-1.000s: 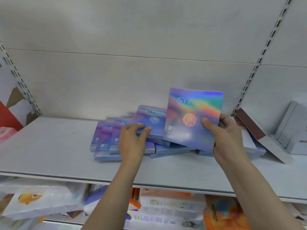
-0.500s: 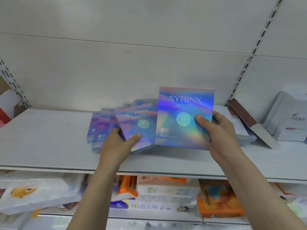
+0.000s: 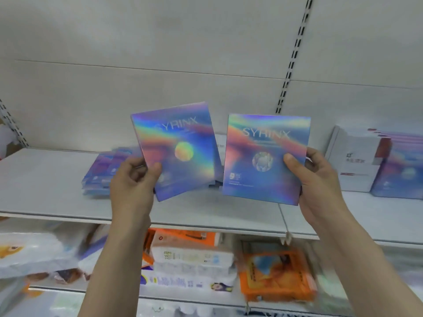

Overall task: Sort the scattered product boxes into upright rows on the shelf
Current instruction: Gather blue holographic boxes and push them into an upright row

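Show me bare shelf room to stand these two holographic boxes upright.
Bare shelf runs from the left upright to the flat pile. A smaller patch lies below the right-hand box, before the white cartons. Behind the left-hand box it is crowded.

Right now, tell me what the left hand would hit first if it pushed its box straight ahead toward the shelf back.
Probably the flat pile of holographic boxes lying behind the left hand; depth is unclear.
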